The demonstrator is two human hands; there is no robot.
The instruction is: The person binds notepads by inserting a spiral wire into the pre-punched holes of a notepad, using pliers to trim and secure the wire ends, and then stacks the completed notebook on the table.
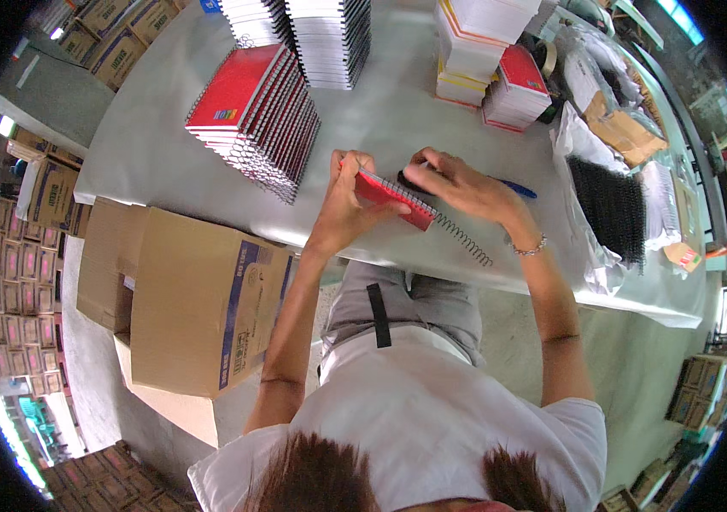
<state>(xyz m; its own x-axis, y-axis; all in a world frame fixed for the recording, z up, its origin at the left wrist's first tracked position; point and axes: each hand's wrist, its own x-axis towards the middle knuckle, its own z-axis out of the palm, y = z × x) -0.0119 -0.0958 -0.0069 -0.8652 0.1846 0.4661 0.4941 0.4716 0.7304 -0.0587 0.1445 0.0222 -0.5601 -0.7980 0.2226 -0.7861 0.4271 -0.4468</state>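
A small red notebook (373, 189) is gripped in my left hand (342, 213), fingers at its far end and thumb on its near side. A dark spiral wire coil (463, 239) runs along the notebook's upper edge, and its loose end sticks out past the right corner above the table. My right hand (470, 189) is curled just over the coiled edge. Something dark shows under its fingers, but I cannot make out what it is. A blue, slender object (517, 188) lies beside the right wrist, partly hidden.
A stack of red spiral notebooks (252, 111) stands left on the grey table (158, 145), with white coiled stacks (329, 43) behind. Unbound pads (517, 90) stand far right. Black coils (609, 209) lie in plastic at right. An open cardboard box (184, 299) sits left of me.
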